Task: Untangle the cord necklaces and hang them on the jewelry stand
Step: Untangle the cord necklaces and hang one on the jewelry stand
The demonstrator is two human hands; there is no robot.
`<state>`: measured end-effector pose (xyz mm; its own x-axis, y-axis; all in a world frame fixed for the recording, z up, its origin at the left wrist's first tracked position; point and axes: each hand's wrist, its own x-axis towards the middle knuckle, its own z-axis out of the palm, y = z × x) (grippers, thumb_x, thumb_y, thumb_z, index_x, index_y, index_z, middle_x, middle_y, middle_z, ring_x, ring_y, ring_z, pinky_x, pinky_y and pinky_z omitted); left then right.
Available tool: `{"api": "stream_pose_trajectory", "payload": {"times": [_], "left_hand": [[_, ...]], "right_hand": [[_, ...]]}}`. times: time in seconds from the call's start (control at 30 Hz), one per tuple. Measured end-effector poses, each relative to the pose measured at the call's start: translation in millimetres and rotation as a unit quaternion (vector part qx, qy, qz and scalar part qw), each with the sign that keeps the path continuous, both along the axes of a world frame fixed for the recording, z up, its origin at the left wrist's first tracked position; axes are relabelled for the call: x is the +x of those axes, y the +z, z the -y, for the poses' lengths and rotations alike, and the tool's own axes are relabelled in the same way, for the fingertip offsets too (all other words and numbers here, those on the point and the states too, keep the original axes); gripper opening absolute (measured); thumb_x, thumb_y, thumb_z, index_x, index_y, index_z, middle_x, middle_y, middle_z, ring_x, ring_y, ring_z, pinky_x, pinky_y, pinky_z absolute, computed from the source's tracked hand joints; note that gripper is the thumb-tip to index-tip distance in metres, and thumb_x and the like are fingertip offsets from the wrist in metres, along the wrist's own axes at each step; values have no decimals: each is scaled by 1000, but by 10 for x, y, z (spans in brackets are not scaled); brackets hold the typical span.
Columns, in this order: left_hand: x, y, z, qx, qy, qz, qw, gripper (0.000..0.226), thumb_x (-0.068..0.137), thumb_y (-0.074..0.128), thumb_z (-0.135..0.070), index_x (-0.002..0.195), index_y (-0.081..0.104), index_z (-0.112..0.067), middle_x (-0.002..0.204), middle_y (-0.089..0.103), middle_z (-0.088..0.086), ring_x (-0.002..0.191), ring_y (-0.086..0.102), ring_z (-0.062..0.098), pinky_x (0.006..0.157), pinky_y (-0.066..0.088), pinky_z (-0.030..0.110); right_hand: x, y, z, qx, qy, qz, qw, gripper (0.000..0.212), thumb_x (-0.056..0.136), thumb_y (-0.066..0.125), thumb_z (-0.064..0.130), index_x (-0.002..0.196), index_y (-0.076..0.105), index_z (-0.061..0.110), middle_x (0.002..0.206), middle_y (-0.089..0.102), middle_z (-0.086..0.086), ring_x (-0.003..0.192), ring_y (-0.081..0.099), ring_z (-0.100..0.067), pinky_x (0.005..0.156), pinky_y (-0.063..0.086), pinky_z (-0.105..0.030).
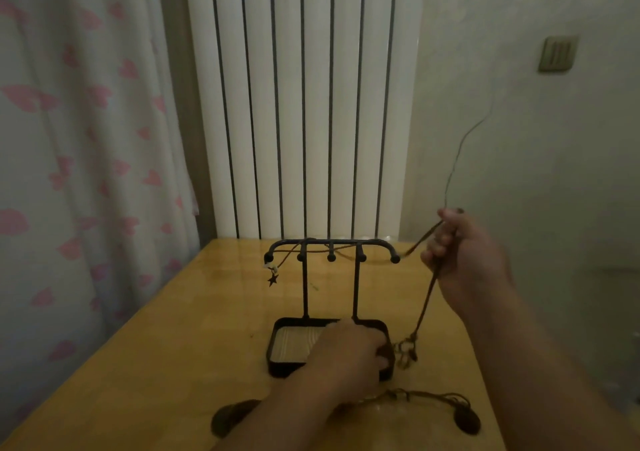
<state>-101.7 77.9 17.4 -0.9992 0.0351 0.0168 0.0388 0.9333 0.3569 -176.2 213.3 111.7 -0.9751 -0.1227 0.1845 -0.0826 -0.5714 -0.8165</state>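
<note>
The wooden table (166, 364) carries the black jewelry stand (274, 367), its tray base toward the near edge and its pegged top bar farther back. One necklace is already draped along that bar, its star pendant (273, 279) dangling at the left end. The right hand (460, 253) is raised beside the bar's right end, fingers curled tight round a brown cord (427, 298) that drops taut to a tangle (407, 350) just beside the tray's right rim. A thin strand (460, 149) rises above the fist. The left hand (349, 350) lies over the tray's right corner, fingers bent down toward the tangle; whether they pinch it I cannot tell. Another necklace (415, 397) lies loose on the table in front, ending in a dark oval pendant (465, 423). The step in hand looks like drawing the knot apart. The next move likely calls for pinning the tangle and easing the cord free before lifting it to a peg.
</note>
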Motion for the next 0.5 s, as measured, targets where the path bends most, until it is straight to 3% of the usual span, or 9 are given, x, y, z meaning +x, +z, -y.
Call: {"api": "stream_pose_trajectory", "payload": {"times": [0.1,0.23,0.37,0.5], "left_hand": [[-9,-114,22,-21,21,11,999,25,97,56,-29,121,61,-27,119,60,-1,96,44,8,85,37,27],[-65,-109,-8,-76,24,29,996,23,96,56,-28,116,64,-20,113,63,3,101,53,18,88,42,33],[-55,-98,39,-118,51,61,990,25,93,53,-35,106,64,-17,101,62,3,87,54,17,78,46,32],[-46,-70,147,-186,107,70,974,23,93,45,-34,93,60,-16,91,61,2,81,57,17,66,43,30]], "right_hand": [[-69,93,-15,15,-47,17,999,7,97,52,19,96,57,14,54,38,7,47,32,-7,48,31,-25],[-179,82,-56,6,-137,50,989,27,98,48,37,84,59,17,56,41,6,44,33,-7,43,30,-23],[-277,11,-48,16,-188,50,981,22,93,47,18,76,60,15,64,51,1,45,40,-8,42,35,-23],[-322,-55,-48,18,-217,81,973,17,90,50,16,77,62,14,56,38,2,40,26,-10,38,21,-22]]}}
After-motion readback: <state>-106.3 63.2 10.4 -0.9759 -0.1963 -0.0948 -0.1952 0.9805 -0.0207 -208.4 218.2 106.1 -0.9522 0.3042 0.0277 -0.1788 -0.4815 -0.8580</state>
